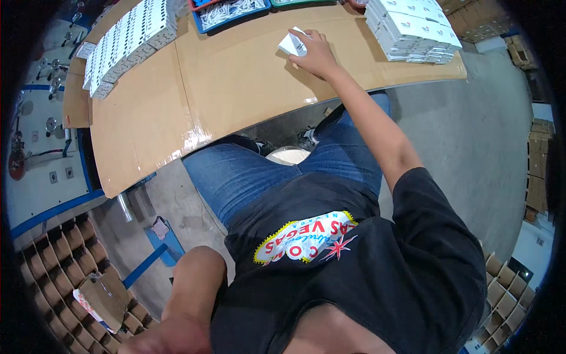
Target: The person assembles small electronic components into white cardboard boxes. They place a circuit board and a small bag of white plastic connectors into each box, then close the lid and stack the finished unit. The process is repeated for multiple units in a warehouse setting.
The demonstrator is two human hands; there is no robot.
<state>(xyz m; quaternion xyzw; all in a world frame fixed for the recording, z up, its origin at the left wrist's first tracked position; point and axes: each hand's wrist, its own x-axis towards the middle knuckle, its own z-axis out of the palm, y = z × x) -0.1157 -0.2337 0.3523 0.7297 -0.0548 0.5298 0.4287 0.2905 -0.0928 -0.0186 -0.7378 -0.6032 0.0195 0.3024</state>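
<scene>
My right hand is closed around a small white box above the cardboard-covered table, with thumb and fingers on its sides. Whether the box touches the table, I cannot tell. A stack of flat white boxes stands to the right of this hand. My left arm is bent at the lower left, its elbow toward the table. The left hand itself is outside the picture.
Rows of small white boxes line the table's left side. At the far edge, a blue tray holds white plastic pieces, beside a green tray. Divided cardboard bins stand at lower left. A blue-framed panel with metal fittings is further left.
</scene>
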